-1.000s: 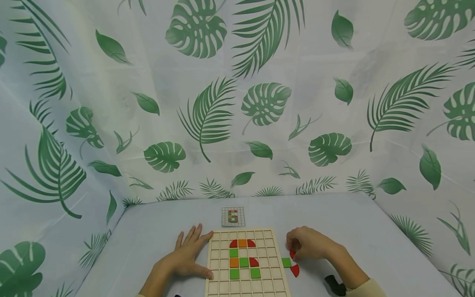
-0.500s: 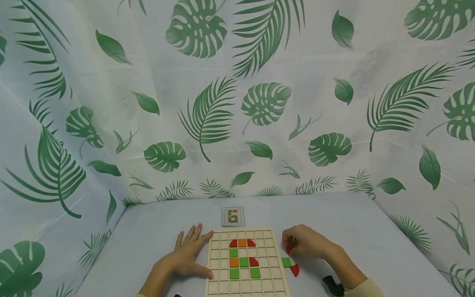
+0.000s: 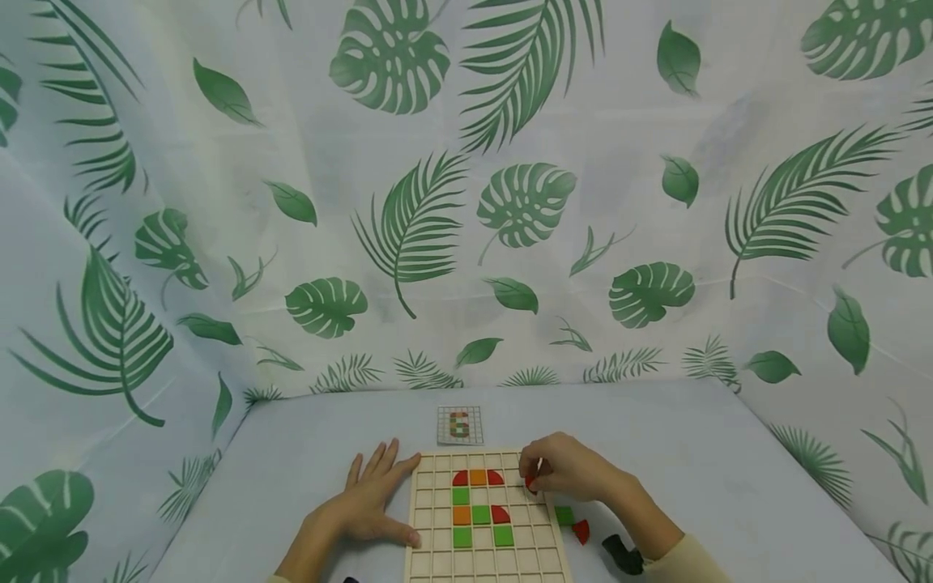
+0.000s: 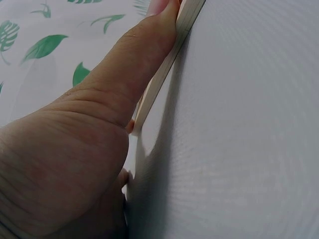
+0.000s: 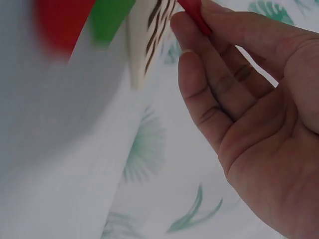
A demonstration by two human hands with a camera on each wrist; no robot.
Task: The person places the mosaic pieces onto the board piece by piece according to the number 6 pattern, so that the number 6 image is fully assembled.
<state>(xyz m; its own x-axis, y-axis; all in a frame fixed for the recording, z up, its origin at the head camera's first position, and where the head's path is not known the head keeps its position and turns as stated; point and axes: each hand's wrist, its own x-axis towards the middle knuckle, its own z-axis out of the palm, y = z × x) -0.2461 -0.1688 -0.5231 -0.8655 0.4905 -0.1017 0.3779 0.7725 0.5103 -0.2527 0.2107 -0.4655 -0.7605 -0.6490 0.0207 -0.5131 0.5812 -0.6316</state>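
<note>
A wooden grid board (image 3: 432, 556) lies on the table, with green, orange and red tiles set in its cells. My left hand (image 3: 364, 506) rests along the board's left edge, fingers spread and straight; in the left wrist view the thumb (image 4: 134, 59) touches the wooden edge. Over the board's upper right part, my right hand (image 3: 572, 468) pinches a red quarter-circle tile (image 3: 530, 482). The right wrist view shows this red tile (image 5: 196, 16) between thumb and fingertips, above the board. Its far part is cut off by the frame edge.
A pattern card (image 3: 460, 426) with a coloured figure lies behind the board. A green square tile (image 3: 564, 516) and a red quarter-circle tile (image 3: 581, 532) lie right of the board. A black strap-like object (image 3: 622, 556) is at my right wrist.
My right hand has moved left with the red tile, from the table beside the board to over its upper right cells. The left hand stays in place.
</note>
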